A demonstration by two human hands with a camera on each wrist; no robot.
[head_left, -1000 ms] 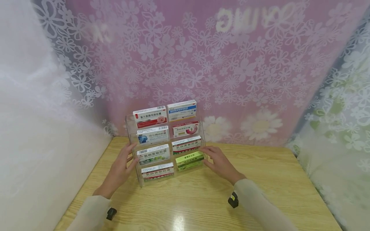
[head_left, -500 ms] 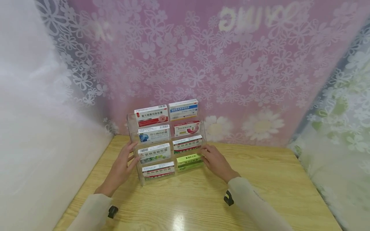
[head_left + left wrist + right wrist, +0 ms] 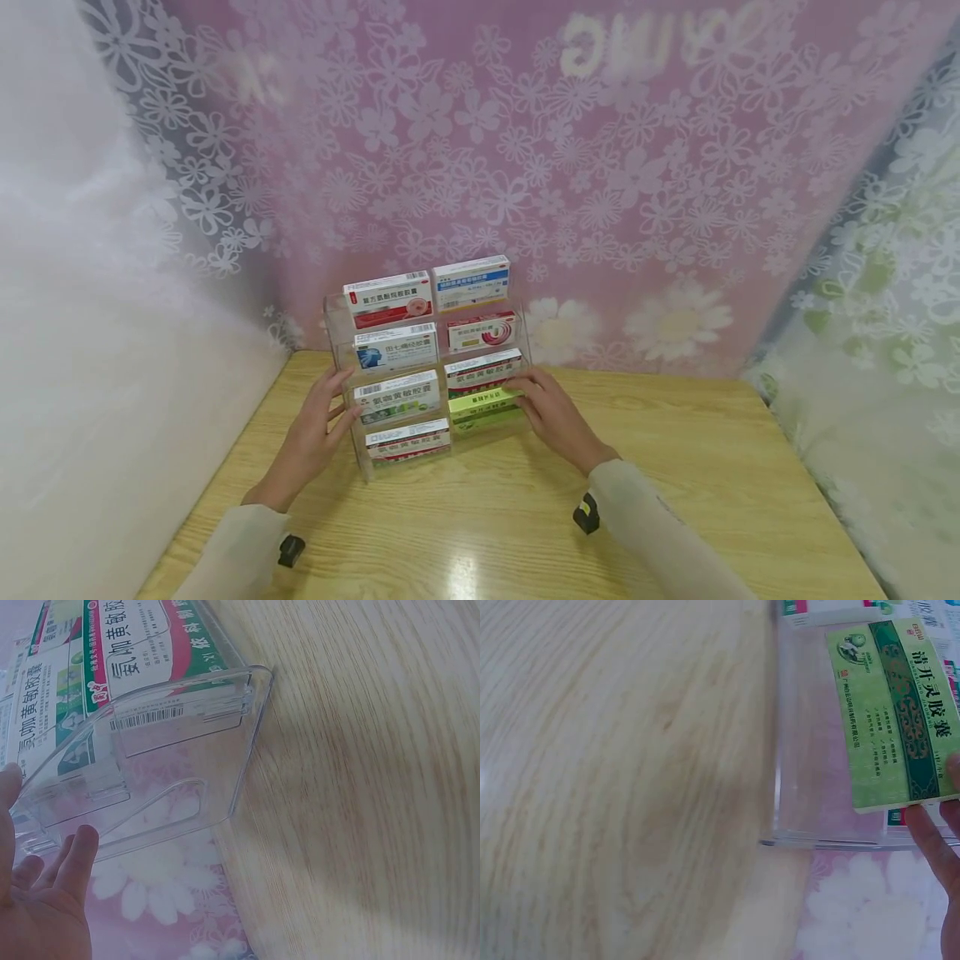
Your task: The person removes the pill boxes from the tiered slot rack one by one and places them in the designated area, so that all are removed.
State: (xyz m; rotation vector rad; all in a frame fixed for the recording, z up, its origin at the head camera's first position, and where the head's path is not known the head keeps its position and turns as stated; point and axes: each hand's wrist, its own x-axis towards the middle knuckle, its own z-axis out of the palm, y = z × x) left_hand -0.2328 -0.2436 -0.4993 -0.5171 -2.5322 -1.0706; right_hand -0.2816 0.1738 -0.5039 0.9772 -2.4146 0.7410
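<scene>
A clear acrylic display rack (image 3: 366, 475) stands on the table, tiered in two columns of medicine boxes. My left hand (image 3: 309, 442) holds the rack's left side, with the thumb at the front edge and the fingers along the side panel. At the lower right, my right hand (image 3: 558, 421) pinches a green medicine box (image 3: 877, 720) by its right end. That box is raised in front of the bottom tier and partly covers the white-and-red box (image 3: 480, 372) above it. Bottom left holds another white-and-red box (image 3: 408, 443), and a white-and-green box (image 3: 397, 400) sits above that.
Higher tiers hold a red-banded box (image 3: 390, 302), a blue-banded box (image 3: 472, 285), a box with a blue head picture (image 3: 396, 350) and a red-topped box (image 3: 482, 333). The wooden table (image 3: 675, 467) meets a pink floral curtain (image 3: 600, 208) behind the rack.
My right hand has moved slightly left and pinched the green box, which has risen and tilted out of its bottom-right tier. My left hand stays on the rack's side.
</scene>
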